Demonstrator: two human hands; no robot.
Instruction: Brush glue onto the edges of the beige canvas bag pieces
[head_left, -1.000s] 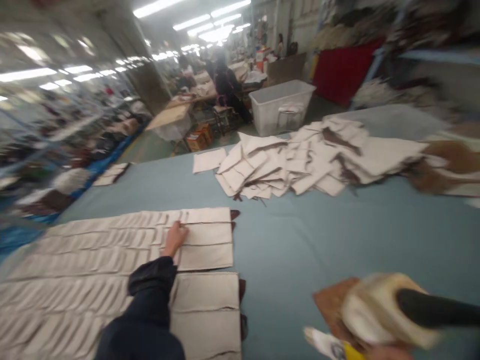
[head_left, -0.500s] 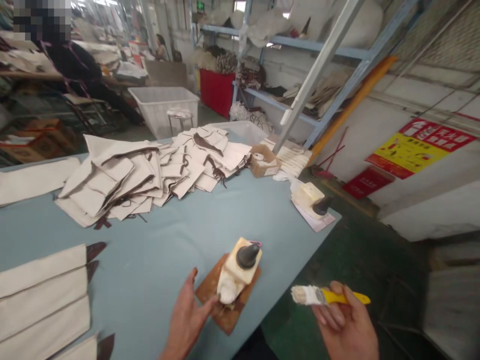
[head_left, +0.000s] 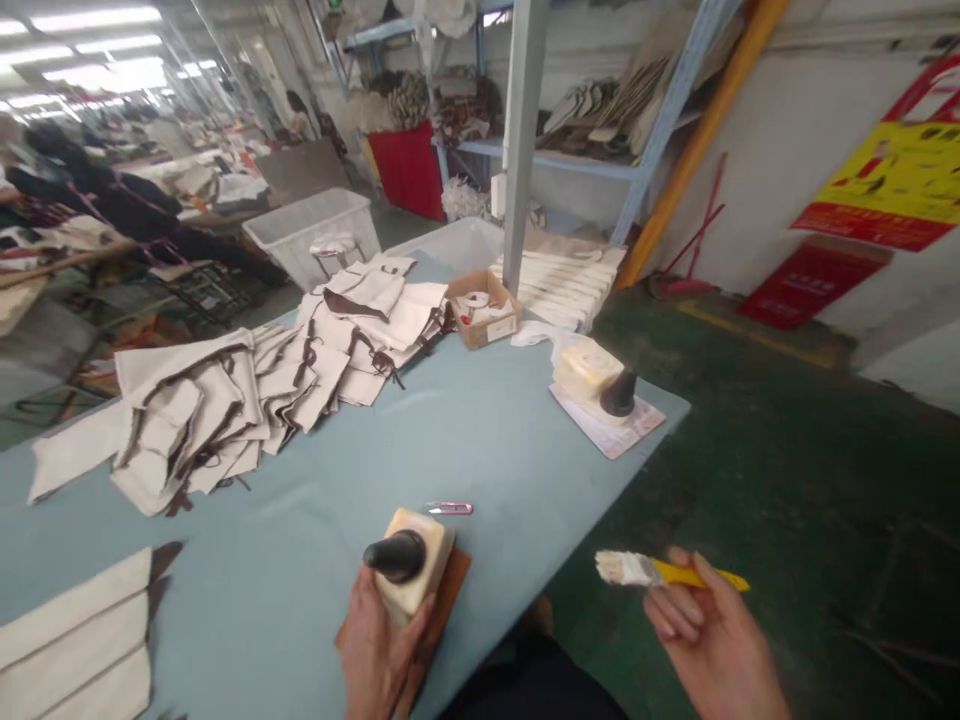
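My left hand (head_left: pixel 373 645) is wrapped round a cream glue bottle (head_left: pixel 433 552) with a black cone nozzle (head_left: pixel 397 556). The bottle leans toward the left over a brown board (head_left: pixel 454 582) at the table's front edge; whether its base touches the board is hidden. Out past that edge, above the floor, my right hand (head_left: pixel 712 635) grips a paintbrush (head_left: pixel 637 569) by its yellow handle. White paste coats the ferrule and bristles, which point left. Just beyond the bottle lie thread snips (head_left: pixel 451 508) with pink handles.
The blue-green table (head_left: pixel 322 480) carries a heap of cream fabric pieces (head_left: pixel 300 365), flat pieces (head_left: pixel 82 640) at the left, a cardboard box (head_left: pixel 491 325) and a second glue bottle (head_left: pixel 589 368). A metal post (head_left: pixel 523 150) rises behind the box. A person (head_left: pixel 127 205) sits at the far left.
My left hand has closed on the bottle and turned it, so its nozzle now points left. The snips show more fully. The brush stays in my right hand. The whole view has shifted.
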